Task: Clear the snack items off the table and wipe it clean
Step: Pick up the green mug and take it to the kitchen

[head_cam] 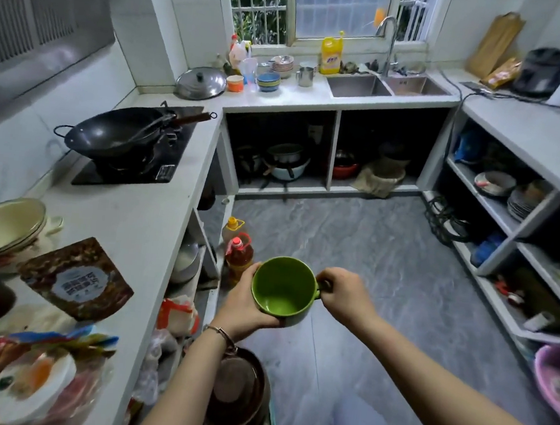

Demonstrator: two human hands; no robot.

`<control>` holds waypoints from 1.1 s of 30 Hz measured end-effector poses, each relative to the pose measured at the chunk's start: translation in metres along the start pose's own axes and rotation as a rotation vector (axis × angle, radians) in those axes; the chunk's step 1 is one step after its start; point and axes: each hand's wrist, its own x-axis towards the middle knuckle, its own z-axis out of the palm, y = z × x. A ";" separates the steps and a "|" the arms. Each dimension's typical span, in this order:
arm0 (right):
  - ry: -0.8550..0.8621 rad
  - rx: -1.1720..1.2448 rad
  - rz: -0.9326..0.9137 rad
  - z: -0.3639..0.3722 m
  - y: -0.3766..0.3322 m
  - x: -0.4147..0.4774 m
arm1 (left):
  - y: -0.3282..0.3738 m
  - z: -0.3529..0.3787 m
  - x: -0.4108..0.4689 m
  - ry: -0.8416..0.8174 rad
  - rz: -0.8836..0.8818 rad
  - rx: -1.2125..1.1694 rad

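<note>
I am in a kitchen holding an empty green mug (282, 288) in front of me over the grey floor. My left hand (246, 306) cups the mug's left side and underside, fingers curled round it. My right hand (342, 294) pinches the mug's handle on the right. Snack packets lie on the left counter: a brown pouch (76, 277) and a pile of bright wrappers in a clear bag (31, 370).
The left counter (156, 221) bears a wok (116, 133) on a stove and stacked bowls (3, 228). A double sink (384, 86) with a tap sits under the window. Oil bottles (239, 253) and a brown pot (239, 388) stand on the floor. Open shelves line the right side.
</note>
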 end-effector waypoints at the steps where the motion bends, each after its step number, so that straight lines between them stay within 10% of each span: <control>1: -0.005 0.005 0.012 0.002 0.003 0.015 | -0.002 0.000 0.015 0.000 -0.003 0.002; 33: -0.077 -0.034 -0.119 -0.077 0.068 0.466 | 0.041 -0.011 0.460 0.057 -0.114 -0.013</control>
